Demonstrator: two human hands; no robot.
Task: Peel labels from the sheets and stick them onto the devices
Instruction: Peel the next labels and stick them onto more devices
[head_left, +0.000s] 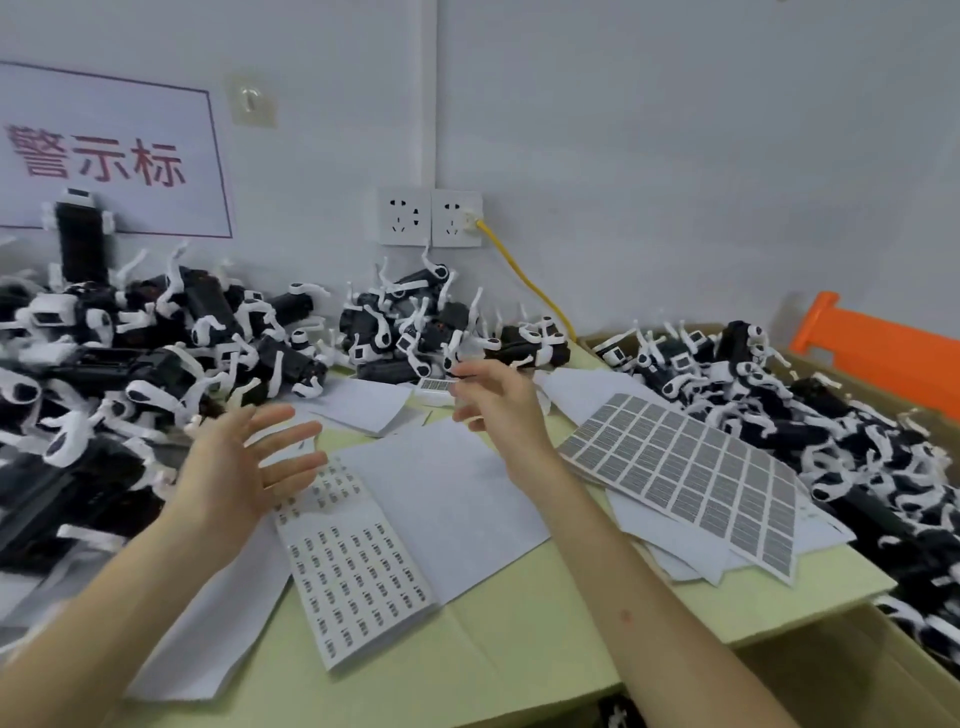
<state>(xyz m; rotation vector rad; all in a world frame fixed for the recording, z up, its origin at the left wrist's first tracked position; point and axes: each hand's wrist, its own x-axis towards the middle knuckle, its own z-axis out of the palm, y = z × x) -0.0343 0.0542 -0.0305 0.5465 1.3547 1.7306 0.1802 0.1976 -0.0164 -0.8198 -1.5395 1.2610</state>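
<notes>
Grey barcode label sheet lies R of centre on the counter, on top of loose white backing papers. Small-label sheet lies front-centre, its far end just under the L hand. L hand is raised, palm turned inward, fingers straight and spread wide, holding nothing. R hand is raised further back, fingers loosely curled w/ tips close together, just beside a white device w/ barcode. Motion blur there, so can't tell if a label is pinched. Black-and-white devices sit in a L pile and a back pile, w/ more in the cardboard box at R. Judgement: looks like a btw-labels moment, prob. reaching for a device or carrying a label to one. To do it well, L hand should pick one device from the nearest pile and hold it steady w/ the flat face up. R hand should lift a label by one corner, touch as little adhesive as poss., set one edge down square, then smooth across to avoid bubbles. Risks: label curling onto fingers, skewed placement, loose sheets sliding.
</notes>
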